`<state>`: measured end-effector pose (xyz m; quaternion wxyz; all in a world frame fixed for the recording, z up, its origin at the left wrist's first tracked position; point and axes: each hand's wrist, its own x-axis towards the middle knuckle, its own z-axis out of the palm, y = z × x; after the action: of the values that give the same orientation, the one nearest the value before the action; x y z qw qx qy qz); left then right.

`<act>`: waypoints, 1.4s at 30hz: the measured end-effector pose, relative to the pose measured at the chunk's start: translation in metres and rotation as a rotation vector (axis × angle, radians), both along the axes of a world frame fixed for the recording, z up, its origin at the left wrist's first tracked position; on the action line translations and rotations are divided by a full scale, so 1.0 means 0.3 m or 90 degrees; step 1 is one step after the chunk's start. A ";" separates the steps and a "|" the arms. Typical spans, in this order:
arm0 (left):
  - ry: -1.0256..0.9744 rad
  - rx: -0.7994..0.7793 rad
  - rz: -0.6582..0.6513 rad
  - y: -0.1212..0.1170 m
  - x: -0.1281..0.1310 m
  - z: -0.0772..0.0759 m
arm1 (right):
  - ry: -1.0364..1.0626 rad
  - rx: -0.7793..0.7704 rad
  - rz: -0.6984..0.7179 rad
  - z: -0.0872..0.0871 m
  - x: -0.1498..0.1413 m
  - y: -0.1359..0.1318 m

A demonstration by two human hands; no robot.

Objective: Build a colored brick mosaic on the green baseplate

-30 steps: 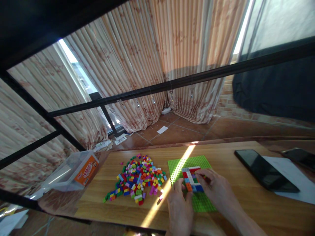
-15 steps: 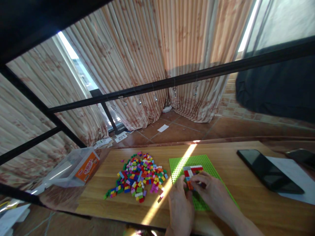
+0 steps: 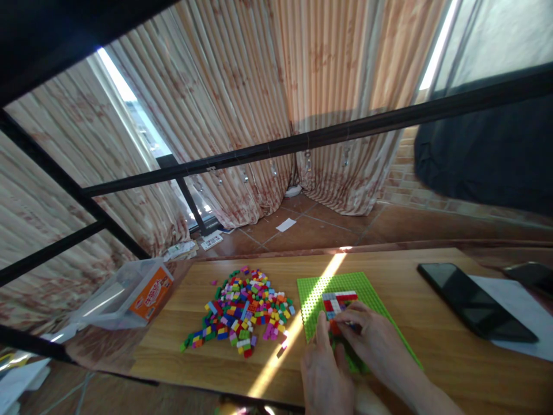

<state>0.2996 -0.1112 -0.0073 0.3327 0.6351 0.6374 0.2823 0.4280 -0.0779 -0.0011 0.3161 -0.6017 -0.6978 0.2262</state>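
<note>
A green studded baseplate (image 3: 367, 288) lies on the wooden table under both hands. On it sits a flat patch of red, white, grey and blue toy bricks (image 3: 341, 297), its near part covered by my fingers. My left hand (image 3: 326, 369) rests at the patch's left and near side, index finger stretched along the edge and thumb apart from it. From the right, my right hand (image 3: 374, 337) reaches over the patch with fingertips pressed together on its near part; what they pinch is hidden. A loose pile of small coloured bricks (image 3: 248, 308) lies to the left.
A clear plastic box (image 3: 116, 294) with an orange label stands beyond the table's left end. To the right, a black tablet or phone (image 3: 473, 302) lies partly on white paper (image 3: 514, 311), with another dark device (image 3: 531, 274) behind. A black bar (image 3: 268, 151) crosses above the table.
My right hand has moved left and nearer over the brick patch, uncovering its far right red edge. My left hand has shifted slightly right, its index finger straighter. The view has turned slightly.
</note>
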 end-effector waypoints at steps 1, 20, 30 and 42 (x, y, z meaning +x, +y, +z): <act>0.002 0.002 0.000 -0.001 0.003 -0.005 | 0.000 -0.001 0.000 0.001 -0.001 0.001; 0.057 0.022 0.002 0.043 0.006 -0.008 | 0.004 0.005 0.016 0.006 0.015 0.010; 0.003 0.069 -0.134 0.103 -0.063 -0.038 | 0.017 0.066 -0.217 -0.003 0.190 0.043; 0.184 0.189 -0.435 0.309 -0.041 0.081 | -0.264 -0.094 -0.259 -0.047 0.216 0.041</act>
<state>0.2872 -0.0184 0.0171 0.2189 0.8849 0.3818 0.1522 0.4928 -0.0655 -0.0153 0.1611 -0.7840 -0.5940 0.0810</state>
